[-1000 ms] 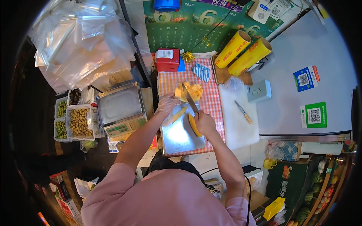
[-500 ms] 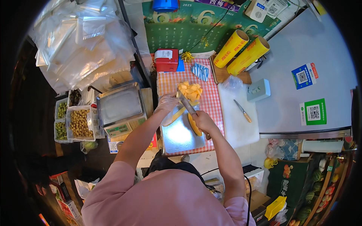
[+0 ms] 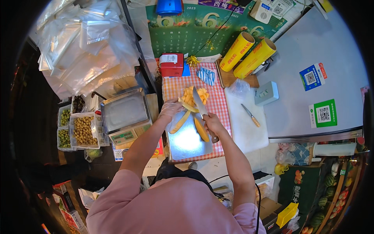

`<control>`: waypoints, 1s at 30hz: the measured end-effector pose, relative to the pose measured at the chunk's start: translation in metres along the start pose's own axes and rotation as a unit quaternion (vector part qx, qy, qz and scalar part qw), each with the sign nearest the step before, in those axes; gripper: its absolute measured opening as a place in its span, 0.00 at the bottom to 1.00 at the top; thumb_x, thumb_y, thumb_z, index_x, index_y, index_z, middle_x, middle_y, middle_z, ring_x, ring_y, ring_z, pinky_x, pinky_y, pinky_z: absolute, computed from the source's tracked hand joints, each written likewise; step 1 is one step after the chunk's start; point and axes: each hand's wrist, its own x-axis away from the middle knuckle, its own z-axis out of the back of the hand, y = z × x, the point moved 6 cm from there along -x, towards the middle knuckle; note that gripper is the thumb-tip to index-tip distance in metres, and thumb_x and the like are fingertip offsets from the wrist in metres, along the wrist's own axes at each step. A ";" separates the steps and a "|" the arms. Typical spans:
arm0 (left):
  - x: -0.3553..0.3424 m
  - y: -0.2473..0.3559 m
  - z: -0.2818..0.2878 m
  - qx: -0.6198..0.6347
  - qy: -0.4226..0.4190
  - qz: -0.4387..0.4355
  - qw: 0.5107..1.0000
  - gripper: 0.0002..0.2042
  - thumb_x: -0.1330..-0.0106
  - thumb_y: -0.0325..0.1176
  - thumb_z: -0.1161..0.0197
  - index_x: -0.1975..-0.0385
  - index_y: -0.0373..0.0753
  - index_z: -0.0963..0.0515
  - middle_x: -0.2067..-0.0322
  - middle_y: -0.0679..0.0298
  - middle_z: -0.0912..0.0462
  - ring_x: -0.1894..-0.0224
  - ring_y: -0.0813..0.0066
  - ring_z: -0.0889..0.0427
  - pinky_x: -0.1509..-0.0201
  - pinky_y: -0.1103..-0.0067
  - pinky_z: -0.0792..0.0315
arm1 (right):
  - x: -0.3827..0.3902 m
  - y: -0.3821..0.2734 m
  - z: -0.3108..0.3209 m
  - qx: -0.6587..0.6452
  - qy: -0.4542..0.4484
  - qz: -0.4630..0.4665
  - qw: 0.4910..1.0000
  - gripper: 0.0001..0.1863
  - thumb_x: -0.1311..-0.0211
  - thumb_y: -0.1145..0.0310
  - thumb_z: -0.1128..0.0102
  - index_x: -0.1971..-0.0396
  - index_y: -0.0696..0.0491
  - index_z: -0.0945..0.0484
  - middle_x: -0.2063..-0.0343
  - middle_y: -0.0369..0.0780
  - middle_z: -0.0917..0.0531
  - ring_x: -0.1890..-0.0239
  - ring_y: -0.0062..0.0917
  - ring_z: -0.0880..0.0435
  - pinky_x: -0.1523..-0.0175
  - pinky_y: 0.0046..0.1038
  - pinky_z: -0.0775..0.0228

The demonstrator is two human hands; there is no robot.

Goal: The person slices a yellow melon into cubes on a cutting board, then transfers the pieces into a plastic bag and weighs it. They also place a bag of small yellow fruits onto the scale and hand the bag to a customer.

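Observation:
My right hand [image 3: 210, 123] grips the handle of a large knife [image 3: 199, 101], its blade beside a heap of cut orange-fleshed fruit [image 3: 198, 93] that looks like melon. My left hand [image 3: 171, 108], in a clear plastic glove, has its fingers closed on a thin pale-yellow strip of fruit or rind [image 3: 188, 107] below the heap. Another long strip [image 3: 178, 124] and an orange slice [image 3: 201, 130] lie on the metal board [image 3: 187, 144], which rests on a red checked cloth [image 3: 220, 148].
A white cutting board [image 3: 249, 136] with a small knife [image 3: 253, 118] is right. A scale [image 3: 130, 136] with steel tray [image 3: 124, 111], fruit boxes [image 3: 83, 128] and plastic bags [image 3: 85, 46] are left. Behind stand yellow film rolls [image 3: 237, 50], a red device [image 3: 171, 68] and a striped cloth [image 3: 206, 76].
The blade has been drawn away to the right of my left hand, with the knife more upright. A thin strip now lies across the lower edge of the heap by my left fingers.

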 end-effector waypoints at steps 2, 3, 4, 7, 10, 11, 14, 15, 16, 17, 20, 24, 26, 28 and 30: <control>0.003 -0.003 0.004 0.029 -0.009 -0.008 1.000 0.17 0.36 0.29 0.37 0.47 0.34 0.22 0.63 0.62 0.16 0.61 0.76 0.15 0.58 0.86 0.22 | 0.007 -0.002 0.005 -0.005 0.036 0.037 0.999 0.15 0.31 0.60 0.51 0.66 0.58 0.26 0.86 0.37 0.29 0.89 0.22 0.31 0.83 0.29 0.38; 0.007 -0.006 0.006 0.043 -0.014 -0.011 0.999 0.18 0.36 0.29 0.37 0.46 0.34 0.23 0.62 0.62 0.16 0.59 0.75 0.15 0.57 0.85 0.22 | 0.012 -0.001 0.010 -0.011 0.055 0.046 0.997 0.14 0.31 0.60 0.51 0.66 0.57 0.27 0.87 0.36 0.30 0.90 0.21 0.34 0.84 0.27 0.40; 0.011 -0.013 0.012 0.052 -0.013 -0.005 0.999 0.18 0.36 0.29 0.36 0.46 0.35 0.23 0.61 0.62 0.16 0.58 0.75 0.15 0.56 0.85 0.22 | 0.018 0.002 0.017 -0.017 0.074 0.056 0.996 0.13 0.30 0.60 0.51 0.66 0.57 0.28 0.87 0.35 0.31 0.91 0.19 0.36 0.85 0.26 0.41; 0.018 -0.044 0.039 0.054 0.009 0.003 0.998 0.19 0.37 0.29 0.35 0.45 0.37 0.24 0.58 0.62 0.17 0.57 0.73 0.15 0.54 0.83 0.22 | 0.040 0.018 0.033 -0.010 0.120 0.081 0.989 0.13 0.30 0.60 0.50 0.66 0.56 0.28 0.88 0.33 0.32 0.91 0.19 0.36 0.85 0.26 0.42; 0.018 -0.081 0.058 -0.043 0.048 -0.033 0.997 0.18 0.36 0.30 0.34 0.46 0.39 0.24 0.57 0.61 0.16 0.57 0.74 0.16 0.54 0.79 0.23 | 0.035 0.086 0.057 0.103 0.194 0.173 0.960 0.14 0.30 0.59 0.50 0.68 0.56 0.27 0.88 0.37 0.28 0.89 0.23 0.30 0.83 0.31 0.38; 0.018 -0.087 0.065 -0.109 0.063 -0.063 0.990 0.18 0.37 0.30 0.34 0.46 0.40 0.23 0.58 0.61 0.16 0.58 0.74 0.16 0.54 0.78 0.23 | 0.044 0.090 0.053 0.158 0.202 0.168 0.952 0.15 0.30 0.58 0.51 0.68 0.56 0.26 0.86 0.40 0.26 0.86 0.29 0.27 0.79 0.35 0.35; 0.039 -0.068 0.060 -0.311 0.129 -0.138 0.931 0.19 0.40 0.29 0.33 0.48 0.38 0.23 0.59 0.58 0.15 0.59 0.68 0.14 0.53 0.75 0.22 | 0.084 0.095 0.046 0.350 0.225 0.123 0.901 0.20 0.30 0.54 0.54 0.68 0.58 0.24 0.77 0.53 0.18 0.71 0.51 0.17 0.63 0.50 0.27; 0.050 -0.060 0.056 -0.377 0.154 -0.160 0.899 0.19 0.41 0.29 0.32 0.49 0.37 0.23 0.58 0.56 0.14 0.59 0.66 0.14 0.53 0.74 0.22 | 0.089 0.101 0.045 0.385 0.215 0.118 0.890 0.21 0.30 0.54 0.54 0.68 0.57 0.24 0.77 0.53 0.18 0.71 0.51 0.17 0.63 0.50 0.26; 0.053 -0.059 0.059 -0.393 0.178 -0.182 0.884 0.19 0.42 0.29 0.32 0.49 0.37 0.22 0.58 0.55 0.15 0.58 0.63 0.14 0.52 0.73 0.23 | 0.091 0.107 0.045 0.419 0.203 0.112 0.878 0.21 0.29 0.53 0.54 0.68 0.57 0.24 0.77 0.53 0.17 0.70 0.50 0.17 0.63 0.51 0.26; 0.057 -0.054 0.060 -0.407 0.201 -0.204 0.867 0.19 0.42 0.28 0.32 0.49 0.38 0.22 0.57 0.54 0.15 0.57 0.61 0.15 0.51 0.71 0.23 | 0.094 0.112 0.046 0.453 0.191 0.106 0.864 0.22 0.29 0.52 0.55 0.68 0.57 0.24 0.77 0.53 0.17 0.70 0.50 0.16 0.62 0.51 0.26; 0.088 -0.036 0.031 -0.468 0.180 -0.321 0.803 0.20 0.42 0.29 0.34 0.48 0.39 0.22 0.55 0.53 0.16 0.53 0.57 0.17 0.48 0.68 0.24 | 0.089 0.122 0.042 0.482 0.164 0.098 0.855 0.21 0.28 0.53 0.55 0.67 0.56 0.24 0.77 0.52 0.17 0.71 0.49 0.16 0.63 0.50 0.26; 0.082 -0.039 -0.037 -0.523 -0.011 -0.323 0.789 0.19 0.41 0.29 0.35 0.48 0.39 0.22 0.56 0.51 0.16 0.54 0.55 0.17 0.48 0.68 0.25 | 0.077 0.136 0.039 0.512 0.130 0.110 0.842 0.20 0.28 0.53 0.55 0.68 0.56 0.25 0.76 0.51 0.17 0.70 0.47 0.16 0.62 0.48 0.25; 0.066 -0.048 -0.061 -0.585 -0.027 -0.362 0.725 0.19 0.41 0.31 0.36 0.48 0.40 0.22 0.55 0.51 0.17 0.53 0.55 0.18 0.46 0.68 0.25 | 0.076 0.141 0.040 0.527 0.101 0.112 0.836 0.18 0.28 0.55 0.55 0.66 0.56 0.25 0.74 0.51 0.16 0.68 0.46 0.16 0.60 0.47 0.25; 0.046 -0.065 -0.073 -0.631 -0.077 -0.308 0.708 0.19 0.41 0.33 0.35 0.48 0.42 0.21 0.54 0.51 0.17 0.52 0.57 0.18 0.45 0.68 0.26 | 0.082 0.143 0.042 0.537 0.067 0.103 0.834 0.15 0.30 0.59 0.55 0.63 0.54 0.24 0.71 0.50 0.15 0.65 0.46 0.15 0.57 0.47 0.26; 0.027 -0.088 -0.074 -0.657 -0.156 -0.158 0.720 0.19 0.42 0.35 0.34 0.49 0.43 0.20 0.53 0.52 0.17 0.52 0.58 0.18 0.44 0.68 0.26 | 0.091 0.145 0.051 0.492 0.099 0.075 0.862 0.15 0.31 0.58 0.54 0.63 0.55 0.25 0.71 0.52 0.16 0.64 0.48 0.16 0.56 0.48 0.26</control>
